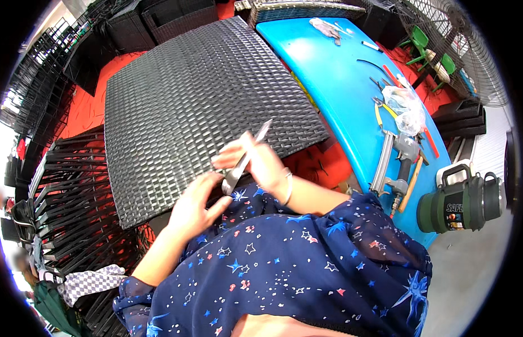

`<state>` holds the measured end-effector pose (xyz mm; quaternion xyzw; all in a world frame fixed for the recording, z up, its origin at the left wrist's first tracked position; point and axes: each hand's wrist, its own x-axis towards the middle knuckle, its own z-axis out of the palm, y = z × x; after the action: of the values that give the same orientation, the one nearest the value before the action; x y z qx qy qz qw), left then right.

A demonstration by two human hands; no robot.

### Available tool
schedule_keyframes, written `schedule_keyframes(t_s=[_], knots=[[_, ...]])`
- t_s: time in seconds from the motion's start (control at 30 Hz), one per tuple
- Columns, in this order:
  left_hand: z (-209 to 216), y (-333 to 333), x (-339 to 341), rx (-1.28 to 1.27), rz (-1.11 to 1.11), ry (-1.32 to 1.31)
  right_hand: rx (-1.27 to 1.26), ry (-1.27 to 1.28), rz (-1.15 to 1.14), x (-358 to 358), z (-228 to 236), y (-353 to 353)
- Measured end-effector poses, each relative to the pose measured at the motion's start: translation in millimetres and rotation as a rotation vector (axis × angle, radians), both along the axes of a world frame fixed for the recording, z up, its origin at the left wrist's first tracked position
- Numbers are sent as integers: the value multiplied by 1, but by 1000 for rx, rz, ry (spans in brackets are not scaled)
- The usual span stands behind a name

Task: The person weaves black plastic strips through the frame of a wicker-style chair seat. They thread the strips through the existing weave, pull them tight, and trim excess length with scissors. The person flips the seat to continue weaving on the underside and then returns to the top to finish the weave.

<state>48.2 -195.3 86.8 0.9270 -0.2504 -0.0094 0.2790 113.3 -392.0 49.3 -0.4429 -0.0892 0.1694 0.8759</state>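
Head view: right hand (261,165) pinched a metal tool (234,176), likely light, stiff, best held mid-length; left hand (195,203) was loosely spread by the woven panel (199,106).

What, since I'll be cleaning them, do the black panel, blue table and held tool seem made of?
Panel: glossy plastic wicker, probably, from its flat woven strips. Table: likely smooth plastic, evenly blue with glare. Tool: probably polished metal, silvery glints.

woven panel (188,101): black basket-weave | blade (264,130): silver | table (329,84): blue | blouse (272,269): navy, star-print | jug (476,205): dark green
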Motion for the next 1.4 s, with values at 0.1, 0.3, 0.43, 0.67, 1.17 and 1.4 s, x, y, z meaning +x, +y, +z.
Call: schedule_keyframes(t_s=[0.1,0.3,0.43,0.67,1.17,1.4], knots=[[-20,37,33,131,135,-242,-38,80,-260,37,11,-80],[-83,157,105,407,620,-561,-217,130,-711,117,-16,-275],[-101,157,88,473,641,-239,-615,143,-995,138,-26,-326],[-95,136,42,472,471,-253,-1471,290,-952,183,-62,-368],[-63,40,12,352,41,-144,-1717,-1218,-202,5,-58,-126],[-96,52,-1,317,-95,-242,-1497,-1286,-170,-3,-61,-129]])
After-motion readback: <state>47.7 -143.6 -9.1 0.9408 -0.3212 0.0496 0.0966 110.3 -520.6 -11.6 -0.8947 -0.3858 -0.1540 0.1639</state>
